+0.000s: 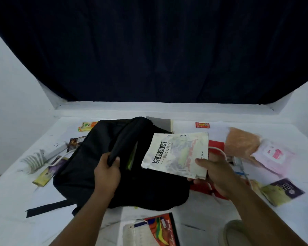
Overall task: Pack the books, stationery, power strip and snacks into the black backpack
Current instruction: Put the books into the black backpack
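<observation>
The black backpack lies flat in the middle of the white table. My left hand grips the edge of its opening and lifts the flap, showing a green lining. My right hand holds a pale book with black Chinese lettering by its near corner, above the backpack's right side, next to the opening. A white power strip with a coiled cable lies to the left of the backpack.
Snack packets lie around: yellow-green at back left, red at the back, orange and pink bags at right, purple-yellow ones at right. A colour pencil box lies near me. A red item and a grey book lie behind.
</observation>
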